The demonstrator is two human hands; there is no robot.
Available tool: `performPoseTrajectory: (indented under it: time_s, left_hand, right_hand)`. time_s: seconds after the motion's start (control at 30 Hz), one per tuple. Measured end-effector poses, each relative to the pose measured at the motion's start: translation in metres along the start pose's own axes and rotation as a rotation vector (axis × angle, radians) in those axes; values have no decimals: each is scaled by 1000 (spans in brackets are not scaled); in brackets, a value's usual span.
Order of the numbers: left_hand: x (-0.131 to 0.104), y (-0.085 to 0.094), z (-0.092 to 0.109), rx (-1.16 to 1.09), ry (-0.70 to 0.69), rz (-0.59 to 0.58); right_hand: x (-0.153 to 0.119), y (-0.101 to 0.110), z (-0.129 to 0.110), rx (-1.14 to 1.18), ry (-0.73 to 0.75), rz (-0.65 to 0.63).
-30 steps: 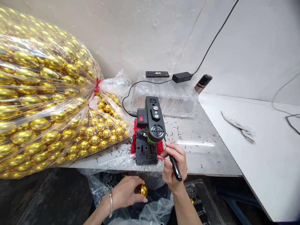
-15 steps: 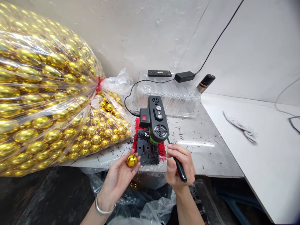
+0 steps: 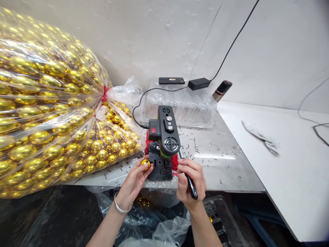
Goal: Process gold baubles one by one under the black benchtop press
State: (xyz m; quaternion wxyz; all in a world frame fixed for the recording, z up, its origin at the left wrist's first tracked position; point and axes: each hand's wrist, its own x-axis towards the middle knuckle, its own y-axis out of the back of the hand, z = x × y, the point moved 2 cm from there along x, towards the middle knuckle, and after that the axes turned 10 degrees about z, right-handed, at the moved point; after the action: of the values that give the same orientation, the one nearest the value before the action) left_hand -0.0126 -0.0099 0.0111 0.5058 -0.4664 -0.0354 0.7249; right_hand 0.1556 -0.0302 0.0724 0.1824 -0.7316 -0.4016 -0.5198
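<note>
A black machine (image 3: 168, 132) on a scrap-littered bench (image 3: 213, 171) suggests a workshop.

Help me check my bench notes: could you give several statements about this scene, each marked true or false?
1. The left hand holds a gold ball. True.
2. The right hand is empty. False: it grips a black handle.
3. A red tie cinches the clear bag. True.
4. A bracelet circles the right wrist. False: it is on the left.
5. A black adapter rests on stacked clear plastic. True.
</note>
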Motion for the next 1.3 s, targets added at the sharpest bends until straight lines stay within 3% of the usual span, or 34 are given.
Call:
performPoseTrajectory:
  time_s: [0.3, 0.53, 0.63, 0.8, 0.9, 1.07, 1.3]
  left_hand:
    - [10, 16, 6, 119, -90, -4]
    - [22, 5, -3, 336, -261, -38]
    - [29, 0, -9, 584, -389, -53]
    - [31, -7, -11, 962, -723, -121]
    - [29, -12, -9, 1072, -797, -167]
    - [29, -17, -10, 1138, -865, -169]
    - [36, -8, -13, 1113, -966, -204]
  right_hand:
    - [1, 0, -1, -1, 9, 6]
    - [4, 0, -2, -13, 8, -10]
    - [4, 1, -2, -15, 4, -28]
    - [4, 2, -2, -14, 7, -47]
    - [3, 3, -1, -19, -1, -53]
    - [2, 3, 0, -20, 4, -50]
    - [13, -2, -3, 63, -63, -89]
